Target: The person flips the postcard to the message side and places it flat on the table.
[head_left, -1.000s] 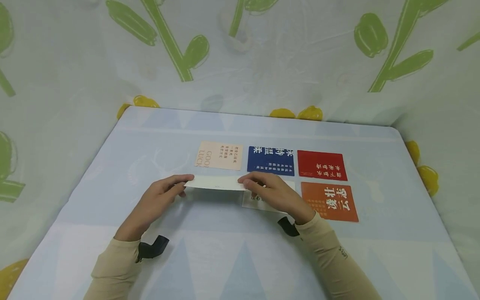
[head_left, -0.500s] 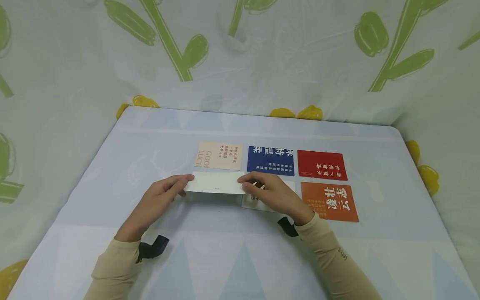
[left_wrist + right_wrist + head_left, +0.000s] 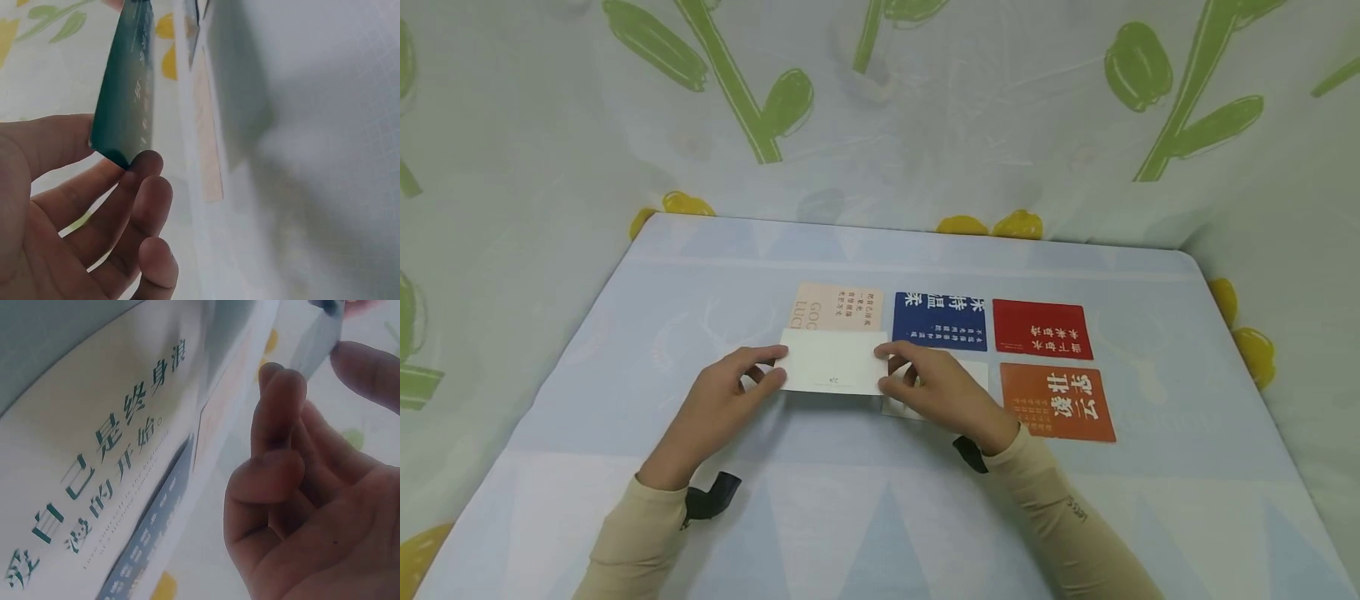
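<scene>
My left hand (image 3: 718, 404) and right hand (image 3: 951, 390) pinch a postcard (image 3: 833, 360) by its two short ends, raised over the table. Its plain white back, with a small print near the lower edge, faces the head camera. In the left wrist view the card's other face (image 3: 119, 94) is dark green with pale lettering, held between thumb and fingertips. The right wrist view shows only one end of the card (image 3: 319, 350) in the right fingers. Below the right hand lies a white card with green characters (image 3: 94, 450), mostly covered by that hand in the head view.
Flat on the pale blue table (image 3: 880, 467) lie a beige GOOD LUCK card (image 3: 838, 304), a blue card (image 3: 940, 322), a red card (image 3: 1042, 329) and an orange card (image 3: 1060, 402). The held card overlaps the beige one in the head view. A leaf-patterned cloth (image 3: 970, 125) hangs behind.
The held card has tipped from a narrow, nearly edge-on strip to show much more of its white back. Its far edge now covers the beige card's lower part. Both hands keep their pinch.
</scene>
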`<control>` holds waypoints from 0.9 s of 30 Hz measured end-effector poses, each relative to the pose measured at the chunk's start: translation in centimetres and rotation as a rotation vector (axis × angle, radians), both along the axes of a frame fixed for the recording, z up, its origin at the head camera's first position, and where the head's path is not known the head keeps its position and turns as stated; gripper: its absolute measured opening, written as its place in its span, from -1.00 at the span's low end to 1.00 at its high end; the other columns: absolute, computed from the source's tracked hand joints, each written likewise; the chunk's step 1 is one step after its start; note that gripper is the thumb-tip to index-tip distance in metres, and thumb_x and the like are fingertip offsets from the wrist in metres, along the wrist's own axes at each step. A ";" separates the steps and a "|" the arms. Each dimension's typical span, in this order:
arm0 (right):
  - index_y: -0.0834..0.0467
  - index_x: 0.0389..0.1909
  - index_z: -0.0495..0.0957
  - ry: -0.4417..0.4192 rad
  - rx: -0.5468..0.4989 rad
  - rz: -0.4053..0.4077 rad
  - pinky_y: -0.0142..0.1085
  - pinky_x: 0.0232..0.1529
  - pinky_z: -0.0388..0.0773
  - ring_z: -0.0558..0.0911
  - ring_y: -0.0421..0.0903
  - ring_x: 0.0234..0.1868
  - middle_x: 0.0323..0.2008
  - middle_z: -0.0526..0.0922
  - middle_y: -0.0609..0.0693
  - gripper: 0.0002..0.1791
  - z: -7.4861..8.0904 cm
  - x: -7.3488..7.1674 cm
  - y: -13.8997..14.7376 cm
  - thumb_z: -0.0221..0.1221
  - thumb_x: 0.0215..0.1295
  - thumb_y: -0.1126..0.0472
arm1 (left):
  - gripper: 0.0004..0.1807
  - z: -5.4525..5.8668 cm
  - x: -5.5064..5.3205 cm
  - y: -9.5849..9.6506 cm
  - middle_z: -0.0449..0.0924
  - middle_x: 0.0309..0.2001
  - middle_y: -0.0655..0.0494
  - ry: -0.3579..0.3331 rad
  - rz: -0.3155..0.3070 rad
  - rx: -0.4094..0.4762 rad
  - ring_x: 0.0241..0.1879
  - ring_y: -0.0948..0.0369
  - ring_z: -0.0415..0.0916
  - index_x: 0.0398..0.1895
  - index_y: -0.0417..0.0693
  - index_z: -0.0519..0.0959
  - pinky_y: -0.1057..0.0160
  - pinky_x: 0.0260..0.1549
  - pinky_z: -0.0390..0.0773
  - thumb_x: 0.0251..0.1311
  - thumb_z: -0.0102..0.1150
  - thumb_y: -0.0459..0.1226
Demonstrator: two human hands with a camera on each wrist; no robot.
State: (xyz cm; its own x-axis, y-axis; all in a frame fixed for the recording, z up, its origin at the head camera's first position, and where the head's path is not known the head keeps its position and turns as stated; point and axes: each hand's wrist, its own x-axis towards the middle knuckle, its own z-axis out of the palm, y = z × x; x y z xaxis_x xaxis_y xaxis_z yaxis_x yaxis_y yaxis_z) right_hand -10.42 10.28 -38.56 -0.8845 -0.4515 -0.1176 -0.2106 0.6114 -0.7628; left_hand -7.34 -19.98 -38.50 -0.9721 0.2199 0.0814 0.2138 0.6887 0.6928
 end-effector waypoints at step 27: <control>0.10 0.22 0.54 0.247 0.384 0.043 -0.34 -0.34 0.50 0.53 -0.20 -0.36 -0.33 0.62 -0.17 -0.44 -1.4 0.4 -3.3 0.44 0.19 0.19 | -0.48 -2.0 0.1 0.7 0.68 -0.07 -0.14 0.205 0.002 -0.469 -0.14 -0.09 0.59 0.16 -0.18 0.63 -0.06 -0.29 0.55 0.17 0.45 -0.15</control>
State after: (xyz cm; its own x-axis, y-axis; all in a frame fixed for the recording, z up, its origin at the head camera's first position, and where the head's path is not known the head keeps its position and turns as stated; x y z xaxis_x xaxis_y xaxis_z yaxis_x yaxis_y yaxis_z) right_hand -10.06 6.95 -39.95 -0.8885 -0.4531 -0.0718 -0.3887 0.8267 -0.4067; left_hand -7.20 -19.31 -40.55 -0.9471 0.2763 0.1636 0.3109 0.9162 0.2528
